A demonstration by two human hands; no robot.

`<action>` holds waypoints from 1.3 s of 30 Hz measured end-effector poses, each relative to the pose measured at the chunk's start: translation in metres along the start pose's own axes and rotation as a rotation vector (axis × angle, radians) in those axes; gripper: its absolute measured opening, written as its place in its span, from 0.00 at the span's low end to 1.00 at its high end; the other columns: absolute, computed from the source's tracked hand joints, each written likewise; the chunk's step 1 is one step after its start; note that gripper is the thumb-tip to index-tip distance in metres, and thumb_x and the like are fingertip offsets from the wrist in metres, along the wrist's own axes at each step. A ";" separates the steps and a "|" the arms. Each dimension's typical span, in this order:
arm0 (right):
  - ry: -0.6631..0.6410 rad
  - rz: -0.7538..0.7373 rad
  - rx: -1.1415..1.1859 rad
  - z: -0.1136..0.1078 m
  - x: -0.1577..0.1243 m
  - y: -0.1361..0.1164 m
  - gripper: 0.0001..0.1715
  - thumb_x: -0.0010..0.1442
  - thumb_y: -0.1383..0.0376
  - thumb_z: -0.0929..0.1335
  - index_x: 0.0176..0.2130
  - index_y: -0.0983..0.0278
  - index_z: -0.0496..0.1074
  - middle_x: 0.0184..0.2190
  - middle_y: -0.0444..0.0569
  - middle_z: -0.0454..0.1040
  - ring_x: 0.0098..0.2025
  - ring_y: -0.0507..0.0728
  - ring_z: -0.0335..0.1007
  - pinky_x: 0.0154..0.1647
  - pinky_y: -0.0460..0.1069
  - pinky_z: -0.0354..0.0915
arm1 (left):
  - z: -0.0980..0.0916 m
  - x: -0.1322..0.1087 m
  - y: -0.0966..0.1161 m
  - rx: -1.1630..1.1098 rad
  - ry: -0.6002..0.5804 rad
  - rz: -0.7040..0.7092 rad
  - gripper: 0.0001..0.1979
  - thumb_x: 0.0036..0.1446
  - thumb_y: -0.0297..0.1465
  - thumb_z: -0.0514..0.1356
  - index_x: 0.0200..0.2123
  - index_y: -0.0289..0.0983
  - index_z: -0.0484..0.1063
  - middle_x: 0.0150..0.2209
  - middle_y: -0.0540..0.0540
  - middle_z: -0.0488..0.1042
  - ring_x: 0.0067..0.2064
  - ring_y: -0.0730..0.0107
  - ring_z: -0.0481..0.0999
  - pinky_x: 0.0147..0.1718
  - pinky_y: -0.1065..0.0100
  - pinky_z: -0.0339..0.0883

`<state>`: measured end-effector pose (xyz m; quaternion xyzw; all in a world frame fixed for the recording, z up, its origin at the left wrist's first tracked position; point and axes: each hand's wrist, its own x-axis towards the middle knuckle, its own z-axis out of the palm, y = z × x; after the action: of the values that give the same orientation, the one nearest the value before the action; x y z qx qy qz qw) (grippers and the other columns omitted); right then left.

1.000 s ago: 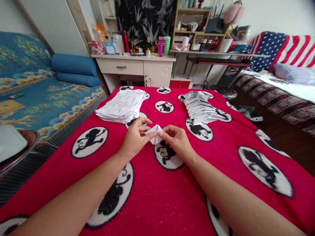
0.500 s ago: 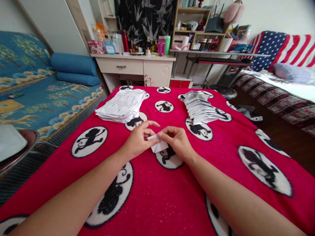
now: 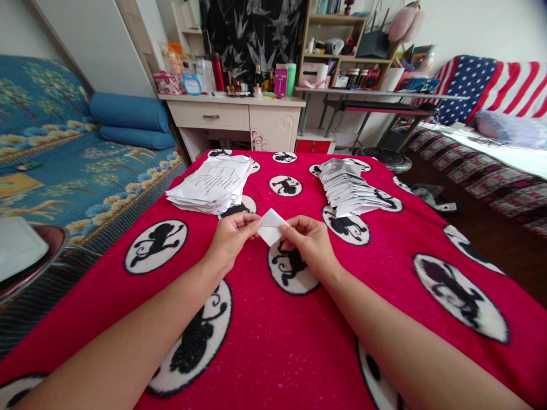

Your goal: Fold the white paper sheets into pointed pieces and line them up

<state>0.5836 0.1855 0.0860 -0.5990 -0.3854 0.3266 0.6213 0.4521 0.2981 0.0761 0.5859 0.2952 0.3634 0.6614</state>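
Note:
Between my two hands is a small folded white paper (image 3: 270,228), turned so one corner points away from me, with a crease line across it. My left hand (image 3: 233,236) pinches its left corner between thumb and fingers. On the opposite corner, my right hand (image 3: 310,242) grips with thumb on top and fingers curled beneath. A stack of printed paper sheets (image 3: 211,183) lies beyond my left hand. Farther off on the right, a row of folded papers (image 3: 350,188) leans in an overlapping fan.
A red blanket with monkey-print circles (image 3: 273,347) covers the surface under my hands. Behind it stand a white dresser (image 3: 213,117) crowded with bottles and a glass-topped desk (image 3: 380,92). A blue-covered sofa (image 3: 94,162) is at left, a bed (image 3: 513,154) at right.
The folded paper has been turned and raised slightly, so its creased face shows as a diamond. My left hand has shifted left, its fingers closing onto the paper's corner.

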 end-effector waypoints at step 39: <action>0.074 -0.376 -0.439 0.000 -0.003 -0.001 0.06 0.56 0.60 0.71 0.32 0.60 0.76 0.30 0.47 0.75 0.31 0.54 0.67 0.31 0.47 0.62 | -0.005 -0.005 0.005 0.866 -0.087 0.755 0.08 0.58 0.34 0.61 0.35 0.41 0.80 0.31 0.46 0.80 0.35 0.66 0.74 0.36 0.67 0.67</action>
<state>0.5822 0.1828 0.0868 -0.6489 -0.5281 0.0923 0.5400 0.4448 0.2970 0.0807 0.8825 0.1600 0.3960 0.1970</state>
